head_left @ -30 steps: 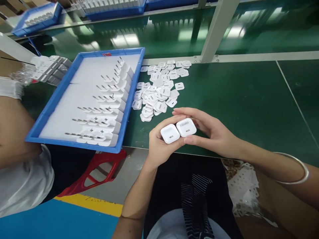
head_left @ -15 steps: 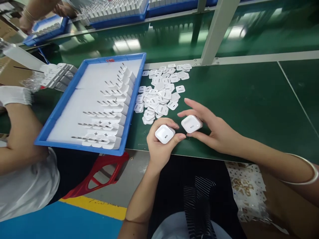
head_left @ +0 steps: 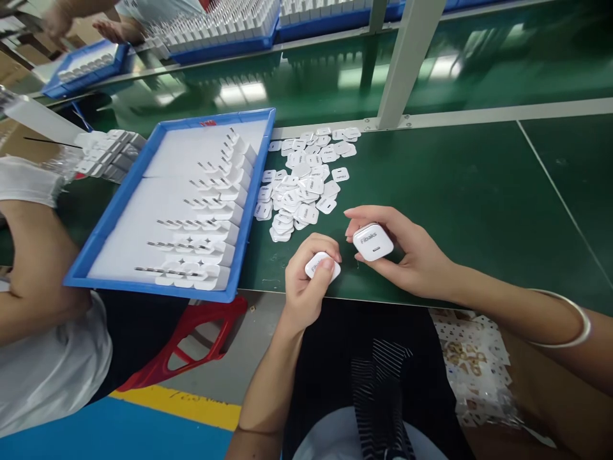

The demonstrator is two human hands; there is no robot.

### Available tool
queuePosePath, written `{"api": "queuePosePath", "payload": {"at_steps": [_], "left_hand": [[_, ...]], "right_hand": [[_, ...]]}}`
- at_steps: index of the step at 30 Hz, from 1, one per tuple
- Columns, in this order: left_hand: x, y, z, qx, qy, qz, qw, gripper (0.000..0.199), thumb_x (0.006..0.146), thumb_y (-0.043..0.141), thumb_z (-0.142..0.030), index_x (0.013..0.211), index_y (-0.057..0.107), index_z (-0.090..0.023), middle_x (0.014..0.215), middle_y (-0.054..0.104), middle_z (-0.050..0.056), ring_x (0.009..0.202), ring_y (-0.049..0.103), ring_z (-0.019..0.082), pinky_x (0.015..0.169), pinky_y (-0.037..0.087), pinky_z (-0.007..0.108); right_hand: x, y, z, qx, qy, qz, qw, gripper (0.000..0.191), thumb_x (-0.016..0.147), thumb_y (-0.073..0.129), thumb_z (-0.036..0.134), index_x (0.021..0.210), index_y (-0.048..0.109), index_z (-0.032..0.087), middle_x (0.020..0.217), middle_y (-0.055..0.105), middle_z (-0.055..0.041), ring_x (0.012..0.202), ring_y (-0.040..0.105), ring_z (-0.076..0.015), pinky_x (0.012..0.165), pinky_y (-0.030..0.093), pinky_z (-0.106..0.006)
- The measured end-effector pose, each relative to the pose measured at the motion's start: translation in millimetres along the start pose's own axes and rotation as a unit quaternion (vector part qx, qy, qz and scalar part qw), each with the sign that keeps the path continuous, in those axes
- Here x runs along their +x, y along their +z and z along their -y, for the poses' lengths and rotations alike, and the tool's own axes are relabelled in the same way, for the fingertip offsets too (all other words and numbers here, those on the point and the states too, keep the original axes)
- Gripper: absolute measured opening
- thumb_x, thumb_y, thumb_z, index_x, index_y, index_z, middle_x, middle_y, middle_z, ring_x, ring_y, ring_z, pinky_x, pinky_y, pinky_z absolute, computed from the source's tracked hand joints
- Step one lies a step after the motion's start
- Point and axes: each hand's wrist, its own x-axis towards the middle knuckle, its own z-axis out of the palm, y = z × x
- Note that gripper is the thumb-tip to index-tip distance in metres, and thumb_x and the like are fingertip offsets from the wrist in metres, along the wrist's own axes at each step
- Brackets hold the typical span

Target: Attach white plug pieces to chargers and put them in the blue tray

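Note:
Near the front edge of the green table, my left hand [head_left: 306, 281] is closed around a white charger [head_left: 316, 263], its thumb lying over the labelled face. Just to the right, my right hand [head_left: 407, 252] grips another white charger [head_left: 373, 242] between thumb and fingers; its face shows printed letters and a small slot. The two chargers are apart. Beyond my hands is a loose pile of flat white plates [head_left: 306, 185], many with a slot or print. Left of the pile, a blue tray [head_left: 165, 291] holds rows of white chargers with metal prongs [head_left: 205, 249].
A metal post [head_left: 407, 70] rises behind the table. At the left are a person's gloved hand [head_left: 29, 182] and stacked white parts [head_left: 112, 150]. Across the belt are more filled blue trays [head_left: 230, 48] and a person's hands. A red stool [head_left: 211, 345] stands below.
My left thumb has moved onto the face of its charger. The right charger's face now shows clear lettering. The view has shifted slightly, and the person's hands across the belt have moved.

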Motion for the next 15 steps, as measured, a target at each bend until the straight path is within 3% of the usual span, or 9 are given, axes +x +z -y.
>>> {"api": "queuePosePath", "payload": {"at_steps": [9, 11, 13, 15], "left_hand": [[2.5, -1.9, 5.0, -0.042, -0.007, -0.003, 0.999, 0.022, 0.091, 0.057, -0.031, 0.075, 0.061, -0.018, 0.075, 0.056, 0.004, 0.072, 0.053, 0.017, 0.067, 0.041, 0.032], [2.1, -0.2, 5.1, -0.037, 0.008, -0.002, 0.999, 0.019, 0.089, 0.06, -0.037, 0.092, 0.063, -0.019, 0.086, 0.056, 0.005, 0.08, 0.053, 0.018, 0.072, 0.043, 0.032], [1.5, 3.1, 2.4, 0.004, 0.035, 0.006, 0.999, 0.046, 0.081, 0.07, -0.044, 0.119, 0.056, -0.022, 0.1, 0.053, 0.005, 0.09, 0.053, 0.019, 0.079, 0.046, 0.033], [1.1, 7.5, -3.4, 0.072, 0.056, 0.008, 0.996, 0.071, 0.074, 0.079, -0.041, 0.134, 0.043, -0.025, 0.109, 0.049, 0.005, 0.097, 0.051, 0.019, 0.085, 0.048, 0.034]], "right_hand": [[-1.4, 2.5, 2.1, -0.007, -0.033, -0.002, 0.999, 0.059, 0.083, 0.055, 0.001, 0.136, 0.046, 0.025, 0.109, 0.064, -0.0056, 0.096, 0.063, -0.0202, 0.081, 0.052, -0.032], [-1.6, 4.0, 0.8, -0.013, -0.048, -0.008, 0.999, 0.062, 0.083, 0.055, 0.0, 0.138, 0.044, 0.026, 0.11, 0.064, -0.0051, 0.097, 0.064, -0.0198, 0.082, 0.053, -0.032], [-2.1, 5.4, -1.6, -0.013, -0.064, -0.016, 0.998, 0.067, 0.081, 0.054, -0.002, 0.141, 0.042, 0.027, 0.11, 0.064, -0.0044, 0.098, 0.065, -0.0196, 0.083, 0.054, -0.032], [-3.4, 6.2, -4.2, -0.008, -0.075, -0.025, 0.997, 0.073, 0.08, 0.055, -0.002, 0.144, 0.037, 0.029, 0.113, 0.065, -0.0044, 0.102, 0.066, -0.0207, 0.085, 0.056, -0.033]]}}
